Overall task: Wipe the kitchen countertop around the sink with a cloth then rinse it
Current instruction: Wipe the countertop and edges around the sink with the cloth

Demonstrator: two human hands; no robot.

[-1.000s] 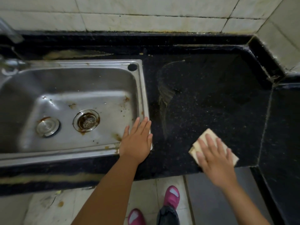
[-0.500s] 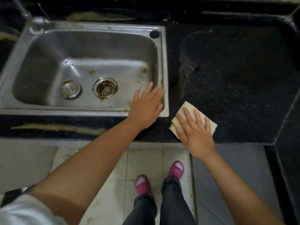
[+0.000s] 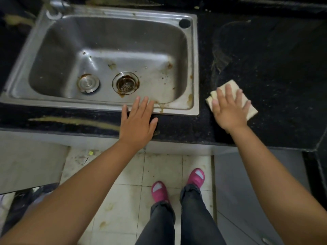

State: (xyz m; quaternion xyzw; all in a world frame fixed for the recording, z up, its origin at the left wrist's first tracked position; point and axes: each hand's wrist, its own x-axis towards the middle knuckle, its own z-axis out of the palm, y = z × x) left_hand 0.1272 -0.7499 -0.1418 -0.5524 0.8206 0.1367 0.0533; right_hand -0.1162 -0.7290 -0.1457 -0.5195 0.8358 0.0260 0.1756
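Countertop wiping, head view. Right hand (image 3: 229,110) lies flat on a folded beige cloth (image 3: 252,110), fingers straight and spread, pressing it down rather than gripping it; the cloth sits on the black countertop (image 3: 283,85) just beside the sink (image 3: 193,68) rim, at about 3 o'clock from the basin. Left hand (image 3: 137,124) rests on the counter's front strip at the sink's 6 o'clock edge, fingers straight and slightly apart, tips reaching onto the steel rim, holding nothing. A pale smear (image 3: 221,57) of residue arcs across the counter at 12 o'clock from the cloth, and a yellowish streak (image 3: 74,121) runs along the front strip at 9 o'clock from the left hand; both appear still to need wiping. The basin floor shows brown stains around the drain (image 3: 126,83), with a loose plug (image 3: 88,83) beside it. The tap base (image 3: 54,10) sits at the sink's 11 o'clock corner.

Risks, as judged from this arrangement: because the cloth is held only by flat pressure, a fast stroke could let it slip from under the palm or unfold. A stroke toward 6 o'clock could push dirt over the front edge onto the tiled floor (image 3: 159,165) near the pink shoes (image 3: 159,191). A soiled cloth may merely spread the residue unless rinsed at the tap.
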